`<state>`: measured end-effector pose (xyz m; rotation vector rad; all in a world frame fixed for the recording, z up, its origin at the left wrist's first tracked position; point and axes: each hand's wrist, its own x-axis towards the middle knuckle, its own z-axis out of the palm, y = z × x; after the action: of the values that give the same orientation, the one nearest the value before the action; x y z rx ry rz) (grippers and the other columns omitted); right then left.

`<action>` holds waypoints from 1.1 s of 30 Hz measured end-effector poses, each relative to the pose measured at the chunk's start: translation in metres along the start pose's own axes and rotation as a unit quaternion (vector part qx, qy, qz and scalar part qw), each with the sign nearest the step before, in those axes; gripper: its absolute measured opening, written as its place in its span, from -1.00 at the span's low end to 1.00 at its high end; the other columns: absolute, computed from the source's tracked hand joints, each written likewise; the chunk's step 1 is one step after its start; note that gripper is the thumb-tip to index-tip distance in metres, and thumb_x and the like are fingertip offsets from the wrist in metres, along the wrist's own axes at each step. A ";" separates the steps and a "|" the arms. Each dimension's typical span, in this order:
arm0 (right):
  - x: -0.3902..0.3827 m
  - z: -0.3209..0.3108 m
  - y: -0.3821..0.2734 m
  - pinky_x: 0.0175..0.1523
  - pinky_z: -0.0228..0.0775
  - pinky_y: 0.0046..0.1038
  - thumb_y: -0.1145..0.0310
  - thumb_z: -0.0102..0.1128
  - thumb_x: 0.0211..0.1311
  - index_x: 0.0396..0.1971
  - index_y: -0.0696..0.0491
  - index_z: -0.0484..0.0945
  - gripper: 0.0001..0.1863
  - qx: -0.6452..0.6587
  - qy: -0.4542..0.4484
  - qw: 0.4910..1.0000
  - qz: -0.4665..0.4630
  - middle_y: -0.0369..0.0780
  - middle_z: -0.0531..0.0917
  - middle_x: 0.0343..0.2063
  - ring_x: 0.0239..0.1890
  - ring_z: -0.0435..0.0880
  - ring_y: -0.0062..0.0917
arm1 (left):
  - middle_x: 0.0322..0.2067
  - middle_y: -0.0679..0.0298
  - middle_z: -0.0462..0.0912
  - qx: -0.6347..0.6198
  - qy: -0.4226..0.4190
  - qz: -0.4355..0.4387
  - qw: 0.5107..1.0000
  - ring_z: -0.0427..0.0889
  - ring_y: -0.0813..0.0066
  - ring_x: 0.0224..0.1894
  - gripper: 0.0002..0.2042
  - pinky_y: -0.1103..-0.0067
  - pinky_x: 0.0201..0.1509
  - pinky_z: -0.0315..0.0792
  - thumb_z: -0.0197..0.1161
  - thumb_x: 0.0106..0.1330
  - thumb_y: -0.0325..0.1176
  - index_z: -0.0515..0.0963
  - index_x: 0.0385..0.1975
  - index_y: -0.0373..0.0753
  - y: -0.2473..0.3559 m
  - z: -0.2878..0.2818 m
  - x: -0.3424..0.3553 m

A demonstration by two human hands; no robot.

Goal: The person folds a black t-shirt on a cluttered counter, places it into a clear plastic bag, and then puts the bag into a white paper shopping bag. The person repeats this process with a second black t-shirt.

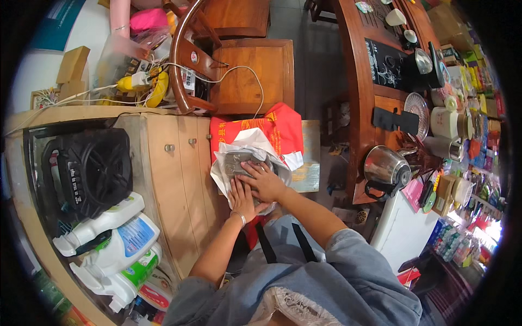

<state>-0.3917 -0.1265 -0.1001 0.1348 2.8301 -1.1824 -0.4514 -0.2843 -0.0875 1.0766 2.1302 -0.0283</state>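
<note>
A grey, flat-looking bundle (238, 162) in clear plastic lies inside a crumpled white wrapper (222, 176). Beneath the wrapper spreads a red bag (285, 127) with yellow print. My left hand (242, 200), with a bracelet at its wrist, rests flat on the near part of the bundle, fingers stretched out. Just right of it and slightly farther away, my right hand (266, 183) lies on the bundle too, its fingers extended. Both hands are open, press on the top and grip nothing. The bundle's near part is hidden under them.
A wooden chair (253, 76) stands beyond the bag, with a white cable across it. To the left, a cabinet (163, 133) holds a black appliance (100, 168) and white bottles (130, 236). A wooden table (359, 108) at right carries a metal kettle (383, 165).
</note>
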 end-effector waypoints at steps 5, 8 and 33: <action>0.019 0.004 0.011 0.34 -0.04 -0.04 0.27 0.11 0.07 0.23 -0.23 0.27 -0.37 0.048 -0.063 0.992 0.097 -0.29 0.05 0.38 0.33 0.18 -0.28 | 0.36 -0.06 -0.62 0.027 -0.124 -0.110 0.986 -0.69 -0.12 0.38 0.22 -0.14 0.32 -0.42 0.14 -0.05 0.41 -0.46 0.36 -0.26 0.018 -0.020 0.035; 0.017 0.004 0.012 0.33 -0.03 -0.05 0.30 0.06 0.10 0.24 -0.25 0.26 -0.39 0.049 -0.103 0.981 0.155 -0.32 0.03 0.38 0.31 0.22 -0.29 | 0.35 -0.03 -0.68 0.060 -0.203 -0.134 0.968 -0.74 -0.09 0.37 0.23 -0.17 0.30 -0.46 0.09 -0.05 0.45 -0.50 0.35 -0.23 0.025 -0.024 0.050; -0.071 0.022 0.058 -0.15 0.41 -0.30 0.10 0.14 0.20 -0.22 0.08 0.53 -0.66 0.629 0.118 0.409 0.650 -0.22 0.60 -0.33 -0.21 0.54 -0.44 | 0.07 0.09 0.47 -0.823 0.026 -0.385 0.417 0.45 0.17 0.10 -0.56 0.24 0.17 0.30 -0.03 0.38 -0.06 0.41 0.06 -0.29 -0.093 0.002 0.025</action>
<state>-0.3139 -0.1051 -0.1492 1.9916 0.3217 -2.0615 -0.5254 -0.3281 -0.1314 -1.0944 1.2885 1.3396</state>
